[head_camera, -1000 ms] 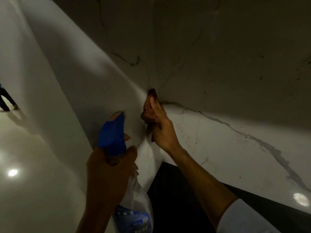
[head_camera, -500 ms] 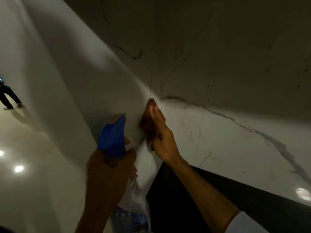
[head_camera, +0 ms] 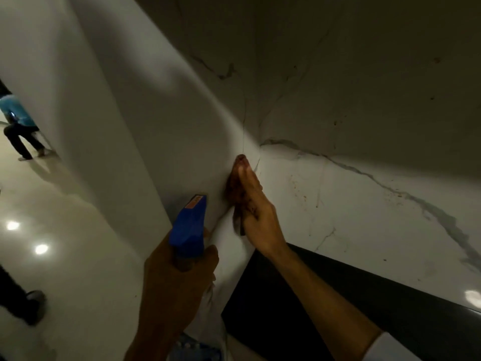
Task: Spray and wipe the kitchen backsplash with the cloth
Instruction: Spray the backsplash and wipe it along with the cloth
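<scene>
My right hand (head_camera: 256, 214) lies flat against the white marble backsplash (head_camera: 338, 204) at its left corner, pressing a reddish-brown cloth (head_camera: 232, 188) onto the wall; only the cloth's edges show around my fingers. My left hand (head_camera: 177, 282) grips a spray bottle (head_camera: 188, 227) with a blue trigger head, held upright just left of and below the cloth. The bottle's clear body is mostly hidden behind my hand. Brown specks dot the marble right of the cloth.
A black countertop (head_camera: 338, 308) runs below the backsplash to the right. A white wall panel (head_camera: 117, 126) ends the backsplash on the left. Beyond it lies a glossy floor (head_camera: 52, 230) with a person (head_camera: 18, 123) walking far left and a dark shoe (head_camera: 31, 306) nearer.
My right hand and cloth have slid a little down the corner of the backsplash. The spray bottle has kept its place beside them.
</scene>
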`<action>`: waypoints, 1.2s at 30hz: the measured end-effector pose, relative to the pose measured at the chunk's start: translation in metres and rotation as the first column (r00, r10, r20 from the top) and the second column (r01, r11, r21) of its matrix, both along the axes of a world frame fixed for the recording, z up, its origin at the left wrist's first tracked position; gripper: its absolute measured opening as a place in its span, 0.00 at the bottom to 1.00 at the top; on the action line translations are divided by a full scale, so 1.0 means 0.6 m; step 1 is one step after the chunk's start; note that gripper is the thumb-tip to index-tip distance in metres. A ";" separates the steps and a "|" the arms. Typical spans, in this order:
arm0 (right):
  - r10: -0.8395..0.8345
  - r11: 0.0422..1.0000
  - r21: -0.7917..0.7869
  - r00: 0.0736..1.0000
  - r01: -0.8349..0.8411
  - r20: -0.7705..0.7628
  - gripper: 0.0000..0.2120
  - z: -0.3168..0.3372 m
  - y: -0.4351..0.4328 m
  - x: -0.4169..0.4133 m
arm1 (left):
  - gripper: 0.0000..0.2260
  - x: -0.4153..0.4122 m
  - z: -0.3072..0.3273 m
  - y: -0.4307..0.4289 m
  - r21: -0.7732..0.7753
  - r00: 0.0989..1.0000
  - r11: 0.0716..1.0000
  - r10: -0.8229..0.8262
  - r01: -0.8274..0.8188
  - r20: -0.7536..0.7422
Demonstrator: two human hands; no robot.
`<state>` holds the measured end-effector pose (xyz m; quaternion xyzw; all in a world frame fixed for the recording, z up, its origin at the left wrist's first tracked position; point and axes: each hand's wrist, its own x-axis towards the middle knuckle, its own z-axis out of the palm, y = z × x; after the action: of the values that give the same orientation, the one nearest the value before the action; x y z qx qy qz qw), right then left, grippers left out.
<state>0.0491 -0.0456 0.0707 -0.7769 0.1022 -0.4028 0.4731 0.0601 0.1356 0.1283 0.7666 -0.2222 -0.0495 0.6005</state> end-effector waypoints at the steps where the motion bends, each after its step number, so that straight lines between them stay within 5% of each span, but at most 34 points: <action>1: 0.000 1.000 0.018 1.000 0.000 0.002 0.34 -0.007 0.000 0.001 | 0.10 0.000 -0.004 0.005 0.005 1.000 1.000 0.000 0.000 0.008; 5: 0.012 0.984 0.178 0.996 0.003 -0.083 0.36 -0.066 0.066 -0.017 | 0.10 -0.002 -0.017 0.021 0.036 0.999 0.999 0.019 -0.021 0.040; 15: 0.077 0.997 -0.024 0.996 -0.078 -0.040 0.32 -0.049 0.095 -0.034 | 0.07 0.002 -0.047 0.048 0.048 0.999 0.998 0.046 -0.045 -0.017; 22: 0.036 0.949 0.314 0.984 0.021 -0.176 0.38 -0.107 0.103 -0.025 | 0.13 -0.007 -0.064 0.031 0.013 0.999 1.000 0.005 -0.006 0.047; 26: 0.028 0.946 0.322 0.975 0.046 -0.220 0.35 -0.134 0.145 -0.031 | 0.16 -0.008 -0.065 0.007 -0.010 0.987 1.000 -0.016 0.017 0.162; 32: -0.035 0.989 0.139 0.997 0.045 -0.074 0.32 -0.079 0.101 -0.033 | 0.07 -0.003 -0.058 -0.015 -0.084 0.993 0.996 0.020 -0.011 0.112; 36: -0.021 0.959 0.267 0.968 0.090 -0.249 0.27 -0.093 0.079 -0.021 | 0.05 0.005 -0.066 -0.007 -0.062 0.993 0.998 -0.015 0.022 0.118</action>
<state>0.0368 0.0017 0.0147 -0.7435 0.2367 -0.2993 0.5492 0.0629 0.1312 0.0888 0.7468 -0.2655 -0.0030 0.6098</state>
